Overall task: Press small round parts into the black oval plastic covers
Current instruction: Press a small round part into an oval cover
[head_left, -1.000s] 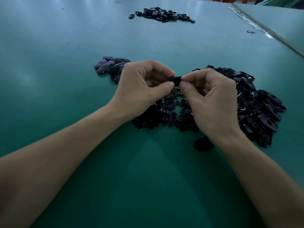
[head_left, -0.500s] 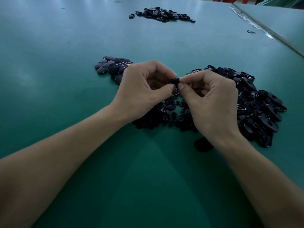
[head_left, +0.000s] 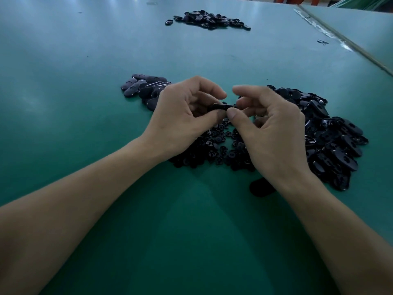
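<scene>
A black oval cover [head_left: 220,107] is pinched above mid-surface between the curled fingers [head_left: 212,93] of the left hand [head_left: 182,118] and the thumb of the right hand [head_left: 274,135], whose forefinger is lifted. On the green surface [head_left: 85,60], small round parts [head_left: 221,150] are heaped at 6 o'clock from the cover, loose covers [head_left: 336,143] at 4, a smaller heap [head_left: 144,88] at 10 and a far heap [head_left: 208,19] at 12. A taped seam [head_left: 340,42] is seen at 1 o'clock.

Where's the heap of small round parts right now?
Head view, centre: the heap of round parts lies on the green table beneath and between the left hand and right hand, with the pile of oval covers just right of it.
</scene>
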### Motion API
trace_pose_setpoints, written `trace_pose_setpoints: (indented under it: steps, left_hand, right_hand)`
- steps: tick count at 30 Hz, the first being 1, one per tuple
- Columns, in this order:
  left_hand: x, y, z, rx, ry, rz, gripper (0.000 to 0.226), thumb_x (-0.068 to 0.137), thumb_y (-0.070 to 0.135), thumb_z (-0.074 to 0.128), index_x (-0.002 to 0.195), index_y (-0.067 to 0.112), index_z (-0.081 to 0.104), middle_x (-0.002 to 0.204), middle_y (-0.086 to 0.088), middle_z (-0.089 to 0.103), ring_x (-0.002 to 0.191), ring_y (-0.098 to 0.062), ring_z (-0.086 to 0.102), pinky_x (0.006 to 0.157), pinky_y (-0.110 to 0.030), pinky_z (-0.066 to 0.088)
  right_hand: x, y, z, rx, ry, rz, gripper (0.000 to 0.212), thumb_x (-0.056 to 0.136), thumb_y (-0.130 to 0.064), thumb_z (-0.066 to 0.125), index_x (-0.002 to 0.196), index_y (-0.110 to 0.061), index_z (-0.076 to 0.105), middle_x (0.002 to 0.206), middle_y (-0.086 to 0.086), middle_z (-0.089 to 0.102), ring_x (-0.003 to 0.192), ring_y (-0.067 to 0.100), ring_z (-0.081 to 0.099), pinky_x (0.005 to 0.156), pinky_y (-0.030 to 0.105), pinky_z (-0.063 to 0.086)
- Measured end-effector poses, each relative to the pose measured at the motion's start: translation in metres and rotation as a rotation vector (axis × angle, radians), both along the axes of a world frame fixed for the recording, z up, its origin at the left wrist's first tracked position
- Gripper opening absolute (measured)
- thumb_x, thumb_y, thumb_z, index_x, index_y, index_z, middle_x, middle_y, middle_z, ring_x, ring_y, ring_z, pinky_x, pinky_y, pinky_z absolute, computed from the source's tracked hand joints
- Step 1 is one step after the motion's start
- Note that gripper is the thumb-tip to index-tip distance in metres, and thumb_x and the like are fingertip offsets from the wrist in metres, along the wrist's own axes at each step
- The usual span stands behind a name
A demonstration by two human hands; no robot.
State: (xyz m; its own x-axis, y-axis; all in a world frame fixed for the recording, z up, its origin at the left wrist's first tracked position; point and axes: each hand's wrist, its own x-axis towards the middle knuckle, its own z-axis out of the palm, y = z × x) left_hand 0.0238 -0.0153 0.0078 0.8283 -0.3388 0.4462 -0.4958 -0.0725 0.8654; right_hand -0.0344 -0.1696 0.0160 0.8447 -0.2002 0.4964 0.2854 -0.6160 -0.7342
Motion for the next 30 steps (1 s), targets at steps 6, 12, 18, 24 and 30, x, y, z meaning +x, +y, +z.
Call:
trace_pose_setpoints:
  steps: [6, 12, 18, 24, 30]
  left_hand:
    - [0.0017, 0.0033, 0.0006, -0.020, 0.067, -0.047, 0.033, 0.079, 0.000, 0.077, 0.098, 0.023, 0.063, 0.081, 0.002, 0.076, 0.070, -0.014, 0.071, 0.071, -0.034, 0.060]
    - [0.0044, 0.0037, -0.0010, -0.061, 0.089, -0.031, 0.029, 0.077, -0.005, 0.080, 0.088, 0.017, 0.066, 0.071, 0.007, 0.075, 0.064, -0.007, 0.071, 0.066, -0.019, 0.058]
    - [0.0039, 0.0026, -0.0009, -0.043, 0.084, -0.038, 0.027, 0.077, -0.005, 0.080, 0.090, 0.016, 0.069, 0.073, 0.008, 0.075, 0.068, -0.005, 0.071, 0.068, -0.017, 0.056]
    - [0.0037, 0.0021, -0.0011, -0.034, 0.075, -0.010, 0.028, 0.076, -0.003, 0.082, 0.087, 0.020, 0.071, 0.073, 0.010, 0.075, 0.070, -0.004, 0.071, 0.069, -0.017, 0.057]
    - [0.0033, 0.0040, -0.0003, -0.039, 0.068, -0.001, 0.027, 0.074, -0.002, 0.084, 0.085, 0.019, 0.072, 0.073, 0.011, 0.075, 0.070, -0.003, 0.071, 0.071, -0.018, 0.058]
  right_hand:
    - [0.0049, -0.0081, -0.0017, 0.085, 0.033, 0.075, 0.015, 0.086, -0.012, 0.075, 0.096, -0.025, 0.075, 0.083, -0.017, 0.072, 0.078, 0.000, 0.070, 0.079, 0.024, 0.057]
    - [0.0044, -0.0105, -0.0036, 0.130, 0.036, 0.112, 0.011, 0.084, -0.017, 0.076, 0.090, -0.026, 0.073, 0.079, -0.011, 0.073, 0.074, 0.005, 0.069, 0.073, 0.022, 0.055]
    - [0.0032, -0.0094, 0.0003, 0.051, 0.046, 0.091, 0.012, 0.085, -0.017, 0.075, 0.086, -0.027, 0.070, 0.075, -0.014, 0.070, 0.068, 0.000, 0.066, 0.067, 0.016, 0.053]
    - [0.0023, -0.0051, 0.0013, 0.015, 0.079, 0.044, 0.010, 0.085, -0.018, 0.072, 0.085, -0.027, 0.067, 0.071, -0.016, 0.067, 0.064, -0.005, 0.061, 0.060, 0.009, 0.044]
    - [0.0010, -0.0064, 0.0042, 0.040, 0.069, 0.057, 0.010, 0.086, -0.018, 0.073, 0.085, -0.027, 0.069, 0.071, -0.014, 0.069, 0.063, 0.000, 0.063, 0.062, 0.016, 0.049]
